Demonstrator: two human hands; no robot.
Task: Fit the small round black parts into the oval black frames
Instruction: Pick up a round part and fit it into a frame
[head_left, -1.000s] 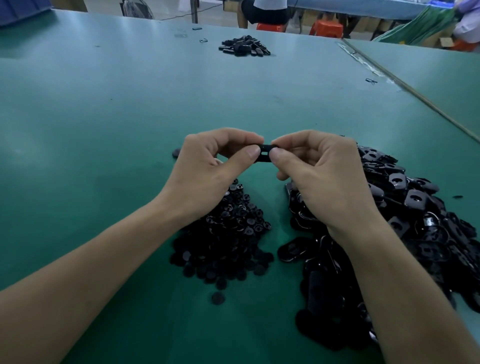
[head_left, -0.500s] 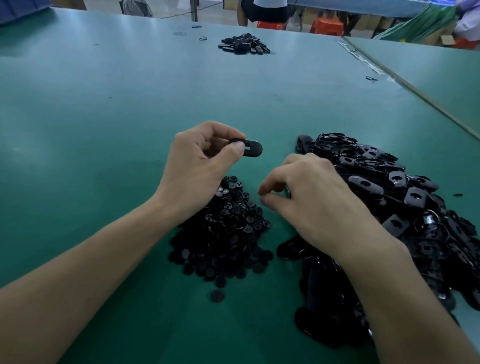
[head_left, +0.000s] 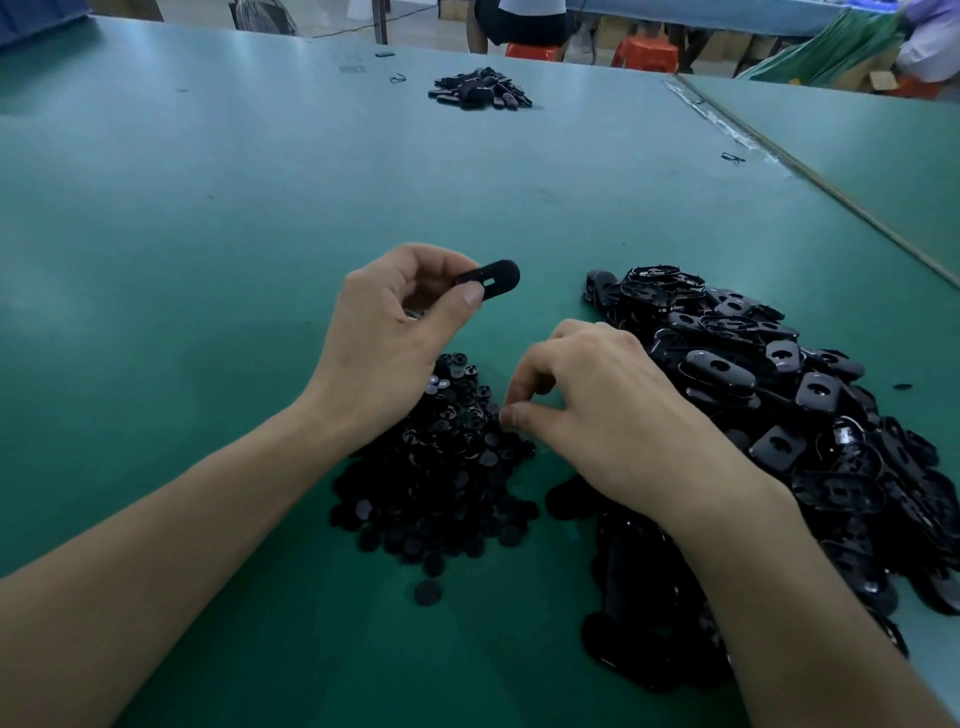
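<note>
My left hand pinches one oval black frame between thumb and fingers and holds it above the green table. A heap of small round black parts lies below it. My right hand is down at the right edge of that heap, thumb and forefinger curled together at a part; whether they hold one I cannot tell. A big heap of oval black frames lies to the right, partly hidden by my right forearm.
A small pile of black parts sits far back on the green table. One round part lies loose near me. A seam runs along the right, with another table beyond. Stools and people stand past the far edge.
My hands held the frame together a second ago. The right hand let go and dropped to the heap of round parts. The left hand kept the frame, almost in place.
</note>
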